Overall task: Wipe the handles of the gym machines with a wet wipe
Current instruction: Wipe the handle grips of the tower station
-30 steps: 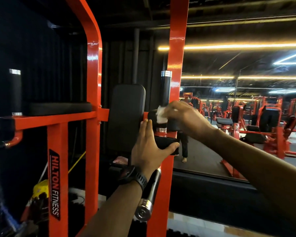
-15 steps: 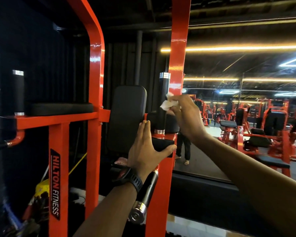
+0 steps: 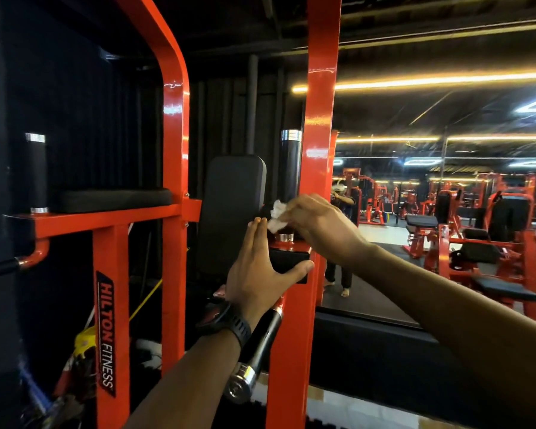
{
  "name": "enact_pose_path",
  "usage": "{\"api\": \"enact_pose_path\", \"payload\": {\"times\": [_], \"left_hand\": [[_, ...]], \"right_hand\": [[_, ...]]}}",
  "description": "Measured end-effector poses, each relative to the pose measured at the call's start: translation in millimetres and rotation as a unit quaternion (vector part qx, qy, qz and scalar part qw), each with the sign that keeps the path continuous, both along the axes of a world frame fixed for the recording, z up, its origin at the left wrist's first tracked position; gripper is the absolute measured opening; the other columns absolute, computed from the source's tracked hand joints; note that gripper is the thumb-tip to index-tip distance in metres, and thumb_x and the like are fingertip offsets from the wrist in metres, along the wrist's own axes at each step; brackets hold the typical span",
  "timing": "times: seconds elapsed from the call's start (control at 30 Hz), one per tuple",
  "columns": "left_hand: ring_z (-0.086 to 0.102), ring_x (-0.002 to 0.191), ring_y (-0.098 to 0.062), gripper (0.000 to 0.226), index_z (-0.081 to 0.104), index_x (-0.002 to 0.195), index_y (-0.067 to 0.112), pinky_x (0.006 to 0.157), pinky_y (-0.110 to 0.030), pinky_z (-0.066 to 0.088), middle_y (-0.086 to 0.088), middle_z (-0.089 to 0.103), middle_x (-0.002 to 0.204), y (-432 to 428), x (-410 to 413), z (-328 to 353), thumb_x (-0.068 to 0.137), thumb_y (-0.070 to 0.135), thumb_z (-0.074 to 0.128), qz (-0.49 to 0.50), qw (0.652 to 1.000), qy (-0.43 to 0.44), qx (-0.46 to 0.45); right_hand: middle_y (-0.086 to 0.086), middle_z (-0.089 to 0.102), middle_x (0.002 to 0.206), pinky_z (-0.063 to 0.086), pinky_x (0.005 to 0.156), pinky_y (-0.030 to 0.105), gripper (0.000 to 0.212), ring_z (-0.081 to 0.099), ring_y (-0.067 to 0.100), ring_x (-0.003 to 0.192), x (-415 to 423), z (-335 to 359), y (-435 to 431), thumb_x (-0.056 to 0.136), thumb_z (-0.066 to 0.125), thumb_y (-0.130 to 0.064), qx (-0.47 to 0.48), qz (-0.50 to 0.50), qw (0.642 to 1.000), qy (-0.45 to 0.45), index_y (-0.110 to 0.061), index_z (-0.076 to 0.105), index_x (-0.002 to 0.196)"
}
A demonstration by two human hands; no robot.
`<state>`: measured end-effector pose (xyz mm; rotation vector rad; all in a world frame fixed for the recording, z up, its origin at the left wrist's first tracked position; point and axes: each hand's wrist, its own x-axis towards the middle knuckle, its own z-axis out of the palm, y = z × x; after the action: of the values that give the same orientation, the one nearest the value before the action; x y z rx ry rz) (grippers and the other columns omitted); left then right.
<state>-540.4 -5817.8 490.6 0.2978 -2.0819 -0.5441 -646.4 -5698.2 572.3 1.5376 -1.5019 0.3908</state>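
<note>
A head-worn camera looked at an orange gym machine frame [image 3: 320, 119] in a dark gym. The right hand [image 3: 319, 224] pinched a crumpled white wet wipe [image 3: 277, 216] in curled fingers and pressed it against the bottom of an upright black handle [image 3: 290, 168] with a chrome cap, just above its chrome base ring. The left hand [image 3: 260, 274], with a black watch [image 3: 226, 323] on its wrist, lay flat against the end of a black arm pad [image 3: 288, 264] below that handle, 4 fingers straight and together, thumb spread under the pad's edge. A black back pad [image 3: 232, 205] stood just left of the hands. A 2nd black handle [image 3: 260, 351] with a chrome end angled down below the left wrist. Far left stood another upright handle [image 3: 36, 171] beside a 2nd arm pad [image 3: 115, 199]. A post bore a "HILTON FITNESS" label [image 3: 106, 335]. At right, a wall mirror [image 3: 446, 258] reflected more orange machines.
</note>
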Motion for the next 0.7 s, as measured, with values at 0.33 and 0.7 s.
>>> {"api": "enact_pose_path", "payload": {"times": [0.33,0.7], "left_hand": [[0.011,0.152,-0.008,0.117,0.003,0.159,0.029,0.116,-0.042,0.037,0.01,0.001,0.168,-1,0,-1,0.071,0.081,0.061,-0.005,1.0,0.002,0.003],[0.01,0.152,-0.008,0.117,0.004,0.16,0.029,0.114,-0.039,0.036,0.011,0.0,0.168,0,2,-1,0.072,0.078,0.063,-0.005,1.0,-0.002,0.002]], "right_hand": [[0.01,0.064,0.109,0.053,0.085,0.04,0.022,0.057,0.027,0.102,-10,44,-13,0.094,0.055,-0.01,-0.08,-0.007,0.997,-0.013,-0.01,0.072,0.108],[0.0,0.057,0.119,0.04,0.087,0.007,0.025,0.051,0.0,0.104,3,65,-17,0.095,0.058,-0.012,-0.248,0.077,0.943,-0.21,-0.016,0.065,0.118]]}}
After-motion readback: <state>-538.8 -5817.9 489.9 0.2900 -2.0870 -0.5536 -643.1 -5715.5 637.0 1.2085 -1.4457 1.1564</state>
